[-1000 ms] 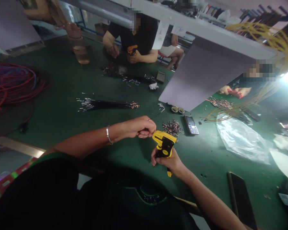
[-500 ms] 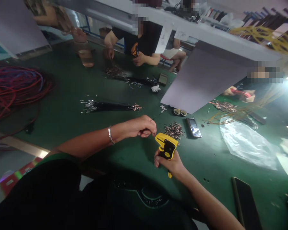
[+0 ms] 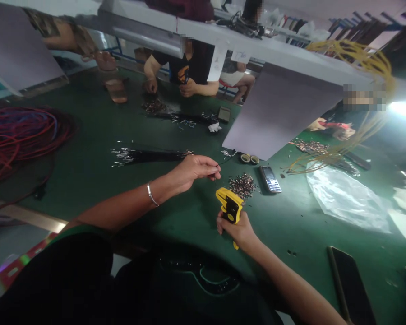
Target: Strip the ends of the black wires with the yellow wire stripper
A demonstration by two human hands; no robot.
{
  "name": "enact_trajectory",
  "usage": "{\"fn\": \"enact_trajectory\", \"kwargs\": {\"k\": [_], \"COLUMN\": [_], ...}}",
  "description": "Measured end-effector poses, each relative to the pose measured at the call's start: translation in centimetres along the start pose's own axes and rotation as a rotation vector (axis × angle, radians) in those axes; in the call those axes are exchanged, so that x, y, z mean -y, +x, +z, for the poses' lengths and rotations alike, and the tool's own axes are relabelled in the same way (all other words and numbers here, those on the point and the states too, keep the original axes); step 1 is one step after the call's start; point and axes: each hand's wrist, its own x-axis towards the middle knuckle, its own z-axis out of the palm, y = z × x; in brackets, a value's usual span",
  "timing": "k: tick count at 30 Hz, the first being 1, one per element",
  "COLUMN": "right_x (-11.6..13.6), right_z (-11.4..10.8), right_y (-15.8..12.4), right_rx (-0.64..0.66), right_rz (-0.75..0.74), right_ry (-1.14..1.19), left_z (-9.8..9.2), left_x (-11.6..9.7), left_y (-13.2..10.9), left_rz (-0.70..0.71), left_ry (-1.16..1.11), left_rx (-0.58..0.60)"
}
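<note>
My left hand (image 3: 200,171) is closed in a pinch on a thin black wire (image 3: 227,161), whose pale tip points away to the right. In my right hand (image 3: 240,231) is a yellow and black wire stripper (image 3: 230,205), gripped by the handle with its jaws upward. The stripper and the wire are apart. Just beyond the tool lies a heap of small dark and coppery wire offcuts (image 3: 242,186). A bundle of black wires (image 3: 152,155) with silvery ends at the left rests behind my left hand.
Right of the heap are a keypad phone (image 3: 270,179), two tape rolls (image 3: 249,159) and a clear plastic bag (image 3: 345,198). A smartphone (image 3: 352,282) lies near me. Red and blue cables (image 3: 23,135) fill the left. A grey panel (image 3: 280,108) stands upright; co-workers sit across the table.
My left hand has moved slightly up and away from the stripper, and its fingers have straightened, with more wire showing. My right hand still holds the stripper in nearly the same place.
</note>
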Motion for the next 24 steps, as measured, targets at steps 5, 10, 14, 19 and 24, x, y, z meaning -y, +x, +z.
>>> {"fn": "enact_trajectory", "kwargs": {"k": [5, 10, 14, 19, 24], "right_x": [-0.1, -0.2, -0.4, -0.6, -1.2], "right_z": [0.5, 0.9, 1.1, 1.5, 1.6], "right_y": [0.1, 0.2, -0.1, -0.6, -0.9], "right_rx": [-0.041, -0.073, -0.088, -0.089, -0.084], "right_rz": [0.037, 0.056, 0.049, 0.053, -0.033], "right_ry": [-0.002, -0.014, -0.094, -0.154, -0.222], "left_z": [0.5, 1.5, 2.5, 3.1, 3.3], "left_x": [-0.1, -0.3, -0.3, -0.4, -0.8], "left_y": [-0.4, -0.8, -1.4, -2.6, -3.1], "left_rz": [0.017, 0.007, 0.0, -0.041, -0.089], "left_ry": [-0.144, -0.314, -0.355, -0.27, -0.167], "left_rx": [0.055, 0.098, 0.049, 0.04, 0.02]}}
